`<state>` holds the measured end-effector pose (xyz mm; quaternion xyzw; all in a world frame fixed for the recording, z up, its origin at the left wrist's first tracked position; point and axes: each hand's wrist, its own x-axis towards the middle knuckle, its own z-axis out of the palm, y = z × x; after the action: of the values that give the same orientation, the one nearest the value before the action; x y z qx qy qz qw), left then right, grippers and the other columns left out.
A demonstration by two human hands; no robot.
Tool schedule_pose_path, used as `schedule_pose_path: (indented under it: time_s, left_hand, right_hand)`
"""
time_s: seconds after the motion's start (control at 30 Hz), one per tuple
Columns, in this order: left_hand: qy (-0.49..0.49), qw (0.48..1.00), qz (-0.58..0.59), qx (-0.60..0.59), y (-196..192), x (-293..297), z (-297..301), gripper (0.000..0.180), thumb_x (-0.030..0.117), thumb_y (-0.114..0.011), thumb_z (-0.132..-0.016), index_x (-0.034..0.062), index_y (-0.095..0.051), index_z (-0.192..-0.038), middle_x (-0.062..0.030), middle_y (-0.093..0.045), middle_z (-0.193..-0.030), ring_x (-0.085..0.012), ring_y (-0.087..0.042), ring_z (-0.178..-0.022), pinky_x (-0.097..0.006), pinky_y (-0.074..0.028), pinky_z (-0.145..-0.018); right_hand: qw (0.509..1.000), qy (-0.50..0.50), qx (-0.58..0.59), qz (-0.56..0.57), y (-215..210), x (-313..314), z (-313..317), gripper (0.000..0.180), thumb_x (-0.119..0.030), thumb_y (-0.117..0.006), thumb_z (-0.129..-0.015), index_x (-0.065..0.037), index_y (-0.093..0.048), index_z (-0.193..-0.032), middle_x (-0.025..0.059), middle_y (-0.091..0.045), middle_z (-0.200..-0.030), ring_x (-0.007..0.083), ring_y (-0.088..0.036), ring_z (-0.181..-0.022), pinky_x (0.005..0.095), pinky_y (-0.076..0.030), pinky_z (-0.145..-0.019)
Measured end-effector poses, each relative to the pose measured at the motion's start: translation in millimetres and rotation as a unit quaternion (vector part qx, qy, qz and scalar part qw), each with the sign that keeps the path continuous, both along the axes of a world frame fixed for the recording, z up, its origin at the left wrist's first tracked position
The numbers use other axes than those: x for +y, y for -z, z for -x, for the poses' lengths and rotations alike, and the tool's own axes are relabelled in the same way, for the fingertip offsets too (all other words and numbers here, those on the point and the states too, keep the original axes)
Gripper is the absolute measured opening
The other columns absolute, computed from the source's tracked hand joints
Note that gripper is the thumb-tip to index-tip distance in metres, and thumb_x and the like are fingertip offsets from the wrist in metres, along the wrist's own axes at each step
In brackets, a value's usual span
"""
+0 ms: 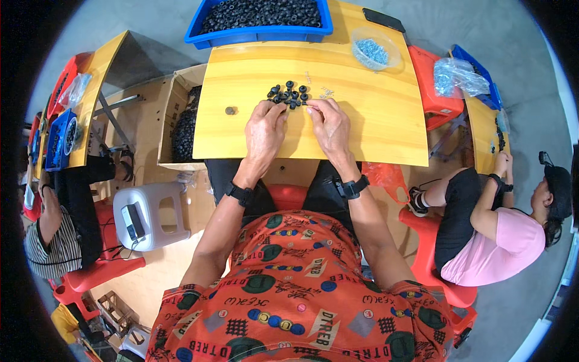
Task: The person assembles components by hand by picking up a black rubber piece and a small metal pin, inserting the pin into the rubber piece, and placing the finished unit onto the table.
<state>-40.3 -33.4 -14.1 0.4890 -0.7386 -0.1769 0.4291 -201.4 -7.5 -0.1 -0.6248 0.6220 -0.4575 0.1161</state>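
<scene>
A small heap of black, ring-like rubber or plastic parts (289,90) lies on the yellow wooden table (380,120) just beyond my fingertips. My left hand (267,130) is at the heap's near left side, thumb and forefinger pinched together. Opposite it, at the near right side, my right hand (330,123) also pinches with its fingertips. Whatever sits in either pinch is too small to name. Beside the right fingers are several tiny clear or silvery pieces (326,93). A small round brown piece (230,110) stands alone to the left.
At the table's far edge is a blue tray (259,39) full of black parts. A clear bowl (392,57) of light-blue pieces and a dark phone (384,20) lie far right. An open cardboard box (166,139) stands left. People sit on both sides, near a white stool (151,211).
</scene>
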Motion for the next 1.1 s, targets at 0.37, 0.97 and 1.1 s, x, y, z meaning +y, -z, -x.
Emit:
schedule_pose_path:
  time_s: [0.37,0.97,1.1]
  left_hand:
    - [0.015,0.997,-0.041,0.055,4.7,-0.9,-6.4,0.019,-0.001,-0.071,-0.073,0.0018,-0.066,-0.092,-0.0126,-0.064,-0.086,-0.0277,-0.063,-0.076,-0.035,-0.052,-0.067]
    - [0.111,0.936,-0.098,0.320,-5.5,21.8,-3.3,0.037,-0.013,-0.066,-0.078,0.0021,-0.064,-0.112,-0.0083,-0.066,-0.104,-0.0150,-0.063,-0.094,-0.028,-0.053,-0.083]
    - [0.119,0.944,-0.065,0.300,-2.0,21.8,-4.4,0.029,-0.013,-0.066,-0.078,-0.0002,-0.066,-0.104,-0.0091,-0.065,-0.105,-0.0158,-0.064,-0.095,-0.028,-0.054,-0.081]
  right_hand:
    - [0.995,0.086,-0.045,0.003,-4.2,18.9,23.4,0.012,-0.003,-0.063,-0.084,0.001,-0.067,-0.095,0.0149,-0.063,-0.085,0.0280,-0.063,-0.074,0.0348,-0.050,-0.069]
    - [0.947,-0.086,-0.298,-0.083,-7.7,22.9,-27.6,0.014,-0.005,-0.070,-0.084,0.000,-0.069,-0.097,0.0049,-0.070,-0.087,0.0098,-0.063,-0.076,0.0244,-0.051,-0.070]
    - [0.941,-0.081,-0.317,-0.091,-9.2,25.4,-27.6,0.013,-0.003,-0.070,-0.083,0.000,-0.069,-0.096,0.0049,-0.070,-0.087,0.0098,-0.063,-0.076,0.0244,-0.052,-0.071]
